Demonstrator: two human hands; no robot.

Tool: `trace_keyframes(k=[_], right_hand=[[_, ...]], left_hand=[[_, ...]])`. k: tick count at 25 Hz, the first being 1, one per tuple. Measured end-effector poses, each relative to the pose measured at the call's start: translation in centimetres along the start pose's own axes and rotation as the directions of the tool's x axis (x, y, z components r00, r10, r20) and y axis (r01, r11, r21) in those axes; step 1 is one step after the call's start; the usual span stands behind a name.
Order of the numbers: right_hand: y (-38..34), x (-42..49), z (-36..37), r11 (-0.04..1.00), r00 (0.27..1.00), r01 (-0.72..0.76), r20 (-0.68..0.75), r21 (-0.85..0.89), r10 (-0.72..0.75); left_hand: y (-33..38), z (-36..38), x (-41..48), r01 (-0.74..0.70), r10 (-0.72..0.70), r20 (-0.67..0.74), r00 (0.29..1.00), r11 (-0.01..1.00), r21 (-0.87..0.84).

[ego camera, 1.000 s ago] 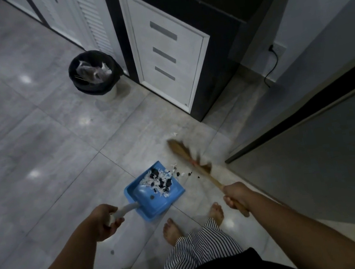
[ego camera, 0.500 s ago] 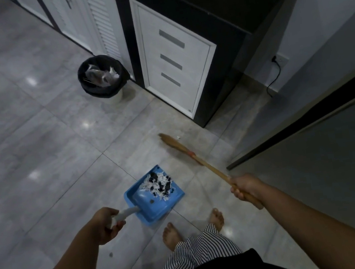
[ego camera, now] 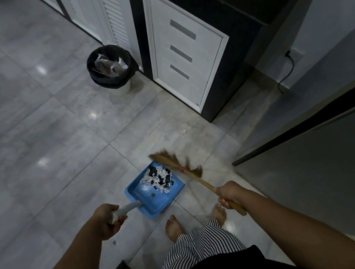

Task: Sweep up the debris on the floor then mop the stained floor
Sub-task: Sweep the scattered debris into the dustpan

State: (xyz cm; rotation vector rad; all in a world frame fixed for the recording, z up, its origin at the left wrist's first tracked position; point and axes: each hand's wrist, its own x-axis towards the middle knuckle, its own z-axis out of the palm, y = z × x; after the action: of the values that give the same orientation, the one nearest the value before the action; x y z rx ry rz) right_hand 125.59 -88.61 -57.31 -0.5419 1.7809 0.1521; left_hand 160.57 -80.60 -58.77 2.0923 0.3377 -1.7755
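We grip grey handle of blue dustpan (ego camera: 158, 195) in closed left hand (ego camera: 107, 220); pan on floor, black and white debris (ego camera: 158, 178) heaped at front lip. Right hand (ego camera: 229, 193) fisted round broom (ego camera: 178, 165), bristles blurred beside lip. One white scrap (ego camera: 183, 131) on tile (ego camera: 55, 135). Black-lined bin (ego camera: 111, 69) near cabinet holds crumpled waste.

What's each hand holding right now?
Left hand: closed on the dustpan handle.
Right hand: closed on the broom handle.

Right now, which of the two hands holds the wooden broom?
The right hand grips the brown wooden broom; the left hand holds the blue plastic dustpan by its grey handle.
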Motion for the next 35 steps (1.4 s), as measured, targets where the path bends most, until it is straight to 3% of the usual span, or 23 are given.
trace_keyframes(k=[5,10,15,22,26,35], right_hand=[[-3.4,-1.5,-4.1,0.994,0.997,0.021,0.069,0.103,-0.028],[-6.4,0.6,-6.4,0.987,0.987,0.129,-0.114,0.099,-0.117],[-9.2,4.7,-5.3,0.989,0.968,0.145,-0.204,-0.022,-0.146],[-2.9,4.5,-1.5,0.941,0.991,0.081,-0.072,-0.328,-0.110],[0.7,0.9,-3.0,0.979,0.999,0.041,-0.012,-0.200,-0.044],[-1.8,0.4,-6.0,0.999,0.988,0.039,-0.151,-0.026,-0.043]], left_hand=[[0.1,0.0,0.6,-0.007,0.007,0.010,1.000,1.000,-0.009],[-0.6,-0.6,0.2,-0.026,0.026,0.014,1.000,1.000,-0.014],[-1.5,-1.1,0.5,-0.019,0.019,-0.025,1.000,1.000,-0.024],[-1.6,-1.4,1.2,0.017,-0.018,-0.027,0.999,0.998,-0.059],[-1.0,-1.5,1.3,0.007,-0.008,-0.035,0.999,0.999,-0.032],[-2.7,-2.4,0.3,-0.021,0.019,-0.016,1.000,0.996,-0.091]])
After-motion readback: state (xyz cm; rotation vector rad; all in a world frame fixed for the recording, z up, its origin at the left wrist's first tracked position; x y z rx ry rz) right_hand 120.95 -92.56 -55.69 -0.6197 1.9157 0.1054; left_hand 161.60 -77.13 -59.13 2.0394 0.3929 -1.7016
